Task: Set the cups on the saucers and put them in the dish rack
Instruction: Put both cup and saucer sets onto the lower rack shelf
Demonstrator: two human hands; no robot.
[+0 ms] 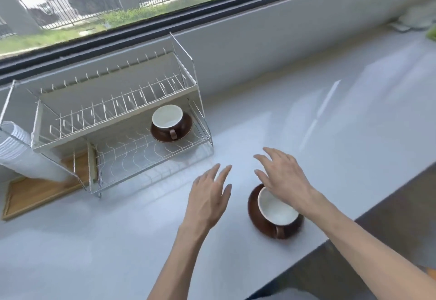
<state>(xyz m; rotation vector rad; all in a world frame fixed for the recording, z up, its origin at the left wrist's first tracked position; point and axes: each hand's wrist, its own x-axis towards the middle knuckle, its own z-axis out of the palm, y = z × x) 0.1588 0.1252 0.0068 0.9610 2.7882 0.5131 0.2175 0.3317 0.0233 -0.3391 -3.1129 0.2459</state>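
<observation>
A brown cup with a white inside (168, 116) stands on a brown saucer (184, 132) in the lower tier of the wire dish rack (141, 158), at its right end. A second brown cup (277, 212) sits on its saucer (254, 214) on the white counter near the front edge, its handle pointing toward me. My right hand (283, 177) hovers just above that cup's far rim with fingers spread and holds nothing. My left hand (210, 195) is open to the left of that saucer, above the counter, apart from it.
A white ribbed holder (16, 146) hangs at the rack's left end above a wooden board (35, 193). The rack's upper tier (113, 101) holds no dishes. A window runs along the back. The counter's front edge (354, 221) drops off at the right.
</observation>
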